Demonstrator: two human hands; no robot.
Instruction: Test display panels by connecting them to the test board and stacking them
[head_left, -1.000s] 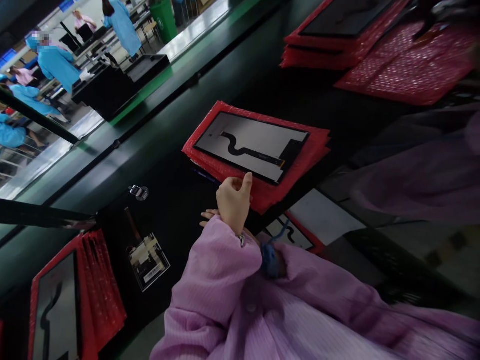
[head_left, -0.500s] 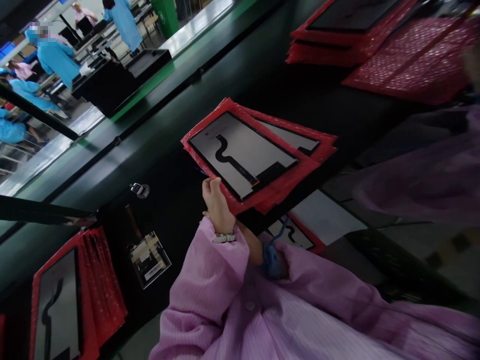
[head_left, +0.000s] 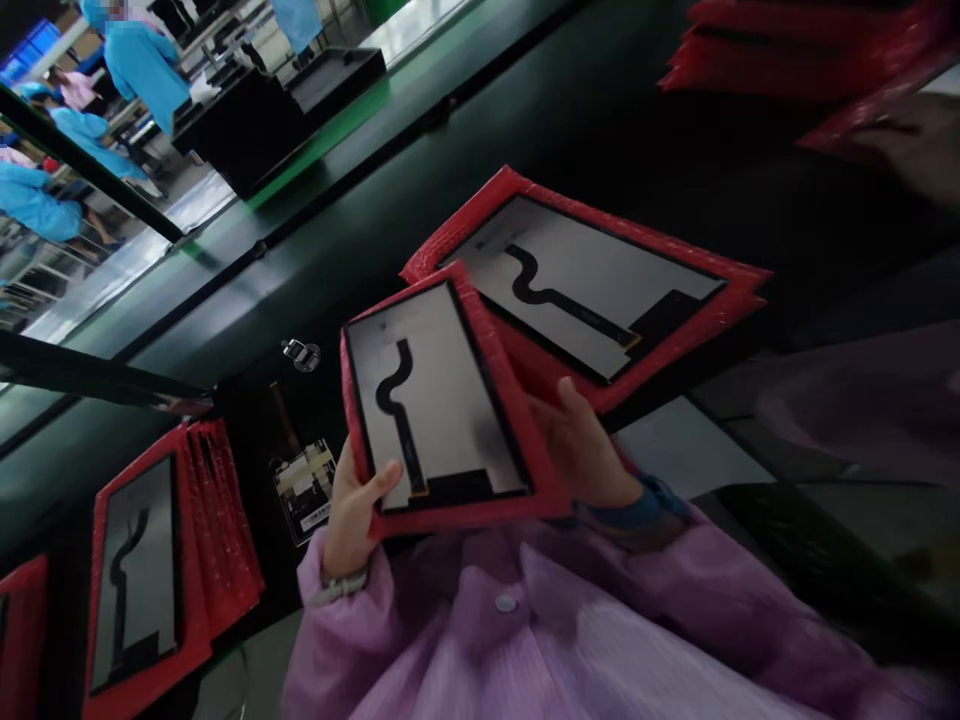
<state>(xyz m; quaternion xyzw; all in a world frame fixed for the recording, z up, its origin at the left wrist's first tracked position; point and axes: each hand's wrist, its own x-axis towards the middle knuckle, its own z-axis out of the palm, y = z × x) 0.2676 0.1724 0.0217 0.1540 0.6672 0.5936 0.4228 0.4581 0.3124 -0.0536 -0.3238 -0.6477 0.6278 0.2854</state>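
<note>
A display panel (head_left: 450, 410) with a black curved flex cable lies in a red bubble-wrap sleeve (head_left: 465, 515), tilted up before my chest. My left hand (head_left: 356, 505) grips its lower left edge, with the thumb on the front. At the right edge is my right hand (head_left: 589, 450); its fingers reach behind the sleeve and its thumb stands free of the panel. Behind and to the right, a second display panel (head_left: 577, 265) rests on a stack of red sleeves (head_left: 735, 280). The held sleeve overlaps that stack's near left part in view.
Left on the dark bench (head_left: 337, 260) lie a small board with a barcode label (head_left: 304, 490), a shiny metal piece (head_left: 301, 354) and a stack of sleeved panels (head_left: 221, 520). Another person's hand (head_left: 915, 150) touches red wrap at right, near more sleeves (head_left: 765, 55).
The top sleeved panel has come off the stack, toward me and left, between my hands. My hands have moved apart to its two sides. Another person's hand now shows at the right.
</note>
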